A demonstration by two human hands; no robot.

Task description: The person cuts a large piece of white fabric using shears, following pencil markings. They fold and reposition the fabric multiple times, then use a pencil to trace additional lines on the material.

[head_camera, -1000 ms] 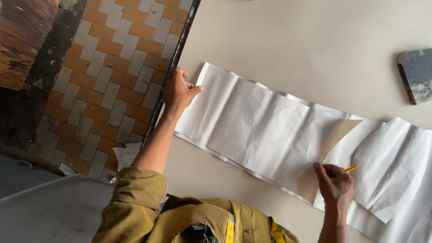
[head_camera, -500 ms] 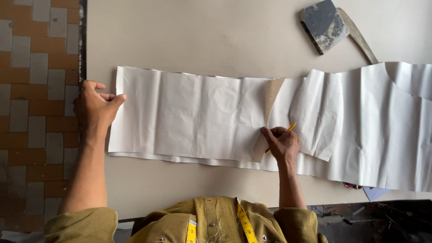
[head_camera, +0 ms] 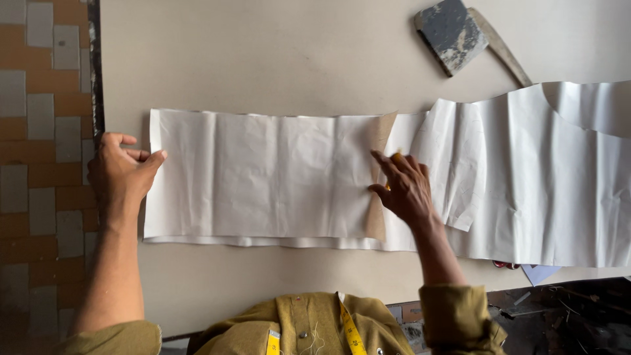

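Observation:
A long strip of white creased cloth (head_camera: 263, 177) lies flat across the pale table (head_camera: 263, 59). My left hand (head_camera: 121, 172) rests at the cloth's left end, its fingertips touching the edge. Near the middle, my right hand (head_camera: 406, 187) presses down on the cloth beside a tan paper pattern piece (head_camera: 380, 141) that lies under a fold. A small yellow pencil or chalk (head_camera: 396, 156) shows between the right hand's fingers. More white cloth (head_camera: 552, 184) spreads to the right.
A worn grey block with a wooden handle (head_camera: 460, 33) lies at the table's back right. Orange and grey floor tiles (head_camera: 39, 131) show past the table's left edge. A yellow measuring tape (head_camera: 351, 335) hangs around my neck. Dark clutter (head_camera: 565, 309) sits at lower right.
The view has steadied over the table. My right hand has flattened onto the cloth beside the tan pattern piece. My left hand stays at the cloth's left end.

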